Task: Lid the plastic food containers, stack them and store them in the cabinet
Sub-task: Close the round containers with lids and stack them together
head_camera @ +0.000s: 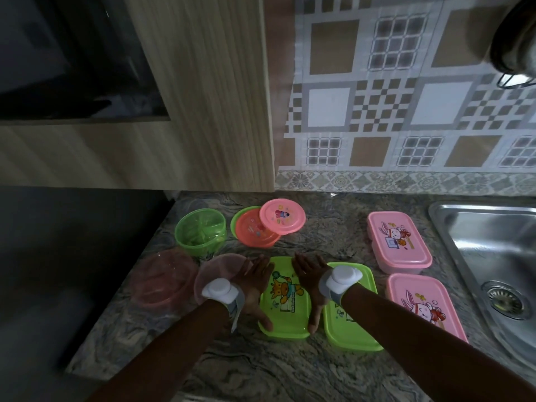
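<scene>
The green rectangular container (pixel 285 297), lidded and printed with a cartoon animal, sits on the marbled countertop (pixel 261 369) and serves as the landmark; the left hand (pixel 255 282) lies along its left edge with fingers straight and the thumb at the near left corner; the right hand (pixel 311 281) lies along its right edge the same way, fingers extended, thumb at the near right corner; both hands press the lid's sides rather than curl round it; each wrist carries a white band. Touching the landmark's right side is a second green lidded container (pixel 351 326), partly under the right forearm; farther right stand two pink lidded containers, one nearer (pixel 425 306) and one farther back (pixel 398 242), and beyond them the steel sink (pixel 490 256). Left of the landmark, just beside the left hand, is a clear pink round bowl (pixel 220 271), and past it another clear pink bowl (pixel 164 281); behind the landmark to the left stands a green round bowl (pixel 200 230), open; directly behind it lies a pile of round lids (pixel 261 227), pink on orange on green; above the bowls hangs a wooden cabinet (pixel 203 97).
</scene>
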A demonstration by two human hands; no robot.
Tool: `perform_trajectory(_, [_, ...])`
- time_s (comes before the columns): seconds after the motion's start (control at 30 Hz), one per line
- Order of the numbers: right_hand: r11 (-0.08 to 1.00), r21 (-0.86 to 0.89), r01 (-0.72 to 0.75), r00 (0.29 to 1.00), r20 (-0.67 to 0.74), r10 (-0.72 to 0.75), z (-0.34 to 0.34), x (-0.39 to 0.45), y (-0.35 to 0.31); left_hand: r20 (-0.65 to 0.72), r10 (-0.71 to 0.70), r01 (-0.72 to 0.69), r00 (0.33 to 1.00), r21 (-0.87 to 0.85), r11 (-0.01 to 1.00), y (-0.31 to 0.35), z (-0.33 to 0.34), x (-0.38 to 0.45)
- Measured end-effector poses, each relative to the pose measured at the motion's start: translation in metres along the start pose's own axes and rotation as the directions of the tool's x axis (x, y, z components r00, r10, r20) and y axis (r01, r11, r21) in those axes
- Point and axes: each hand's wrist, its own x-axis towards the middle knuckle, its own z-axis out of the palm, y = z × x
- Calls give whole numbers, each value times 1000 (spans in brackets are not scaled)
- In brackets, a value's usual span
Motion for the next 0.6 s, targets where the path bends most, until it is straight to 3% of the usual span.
perform_trajectory(0.17, [997,-69,43,994,108,-35,-10,9,7,5,9,-9,1000,16,1000,-4,-5,6])
perform_trajectory(0.23, [1000,18,21,989,146,-24,-18,14,17,-35,9,-9,999,-21,1000,-3,-11,8])
perform_trajectory(0.37, [948,313,-57,993,-84,87,-32,34,48,-183,-24,1,983,-123,992,-14,-36,30])
perform_trajectory(0.47, [943,317,-99,967,-194,167,-30,66,75,-148,-155,126,977,-187,974,-36,-58,64])
perform_trajectory(0.6, [944,284,-168,938,-249,242,-21,105,99,-209,-154,111,966,-202,973,-70,-76,99])
